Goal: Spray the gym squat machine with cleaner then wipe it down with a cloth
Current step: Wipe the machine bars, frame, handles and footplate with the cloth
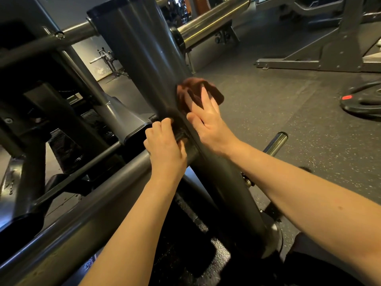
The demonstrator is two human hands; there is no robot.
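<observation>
The squat machine's thick grey upright post [140, 50] rises through the middle of the view, and a grey crossbar [82, 219] meets it low down. A dark brown cloth [194, 87] is wrapped around the right side of the post. My right hand [208, 120] presses flat on the cloth with fingers spread. My left hand [165, 145] is curled at the joint of post and crossbar, pinching the cloth's lower end, which is blurred. No spray bottle is in view.
Chrome weight sleeves stick out at top right [212, 17] and lower right [276, 143]. A black weight plate [362, 102] lies on the speckled rubber floor at the right. Another machine's frame [321, 58] stands beyond. Dark machine parts crowd the left.
</observation>
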